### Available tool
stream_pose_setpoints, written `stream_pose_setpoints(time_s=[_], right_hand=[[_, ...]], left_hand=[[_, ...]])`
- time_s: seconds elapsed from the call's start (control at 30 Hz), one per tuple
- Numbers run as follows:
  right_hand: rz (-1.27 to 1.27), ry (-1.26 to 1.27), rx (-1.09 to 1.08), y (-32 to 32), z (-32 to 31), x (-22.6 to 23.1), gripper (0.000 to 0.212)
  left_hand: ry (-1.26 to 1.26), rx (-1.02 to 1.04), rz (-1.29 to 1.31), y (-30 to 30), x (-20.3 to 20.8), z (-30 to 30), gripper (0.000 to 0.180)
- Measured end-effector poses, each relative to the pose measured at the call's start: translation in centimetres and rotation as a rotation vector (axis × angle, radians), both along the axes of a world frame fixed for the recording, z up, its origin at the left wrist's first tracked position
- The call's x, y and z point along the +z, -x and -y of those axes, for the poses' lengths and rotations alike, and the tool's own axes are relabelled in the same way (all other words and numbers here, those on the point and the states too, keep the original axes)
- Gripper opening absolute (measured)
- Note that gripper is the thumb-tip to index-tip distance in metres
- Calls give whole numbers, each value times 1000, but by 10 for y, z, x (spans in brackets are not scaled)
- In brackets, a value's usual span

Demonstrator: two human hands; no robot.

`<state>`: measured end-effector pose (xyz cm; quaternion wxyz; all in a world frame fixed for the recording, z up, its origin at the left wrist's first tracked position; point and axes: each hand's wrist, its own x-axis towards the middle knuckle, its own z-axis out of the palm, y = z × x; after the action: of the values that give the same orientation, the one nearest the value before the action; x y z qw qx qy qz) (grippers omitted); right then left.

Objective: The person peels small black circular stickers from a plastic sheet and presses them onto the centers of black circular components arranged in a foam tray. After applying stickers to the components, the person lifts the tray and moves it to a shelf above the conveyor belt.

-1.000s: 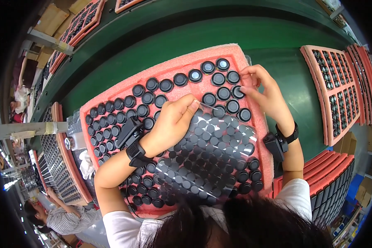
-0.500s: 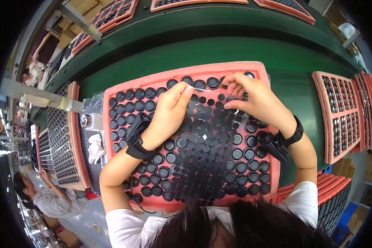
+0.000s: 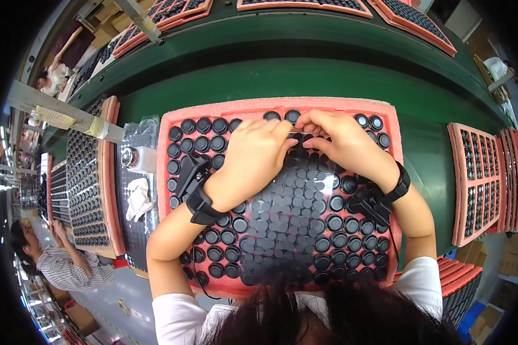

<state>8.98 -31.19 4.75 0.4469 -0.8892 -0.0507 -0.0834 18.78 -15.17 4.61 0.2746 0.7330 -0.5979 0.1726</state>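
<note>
A clear plastic sheet of round black stickers [image 3: 288,218] lies over the middle of a pink foam tray [image 3: 236,107]. My left hand [image 3: 258,155] is closed on the sheet's far edge, thumb against the curled fingers. Close beside it, my right hand [image 3: 345,141] has its thumb and bent fingers drawn together at the same edge. Whether a single sticker is between those fingertips is too small to tell. Rows of round black caps [image 3: 338,240] fill the tray around and under the sheet. Both wrists carry black strapped devices.
The tray rests by a green conveyor surface [image 3: 224,75]. At left are a white bottle [image 3: 141,159] and a crumpled white cloth [image 3: 138,198]. More filled foam trays stand at right [image 3: 460,190] and left [image 3: 108,178]. A co-worker [image 3: 69,264] sits at far left.
My hands have come closer together at the sheet's far edge. My right fingers, looser and more spread before, are now drawn in. The whole view has shifted slightly.
</note>
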Motion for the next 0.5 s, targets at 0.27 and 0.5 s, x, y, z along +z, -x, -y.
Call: stream_pose_setpoints(time_s=[0.27,0.5], right_hand=[[-53,-58,-75,3,-2,-15,17],[-80,-112,-100,5,-3,-19,14]], left_hand=[[-244,95,-381,9,-11,-5,13],[-302,91,-483,10,-13,-4,13]])
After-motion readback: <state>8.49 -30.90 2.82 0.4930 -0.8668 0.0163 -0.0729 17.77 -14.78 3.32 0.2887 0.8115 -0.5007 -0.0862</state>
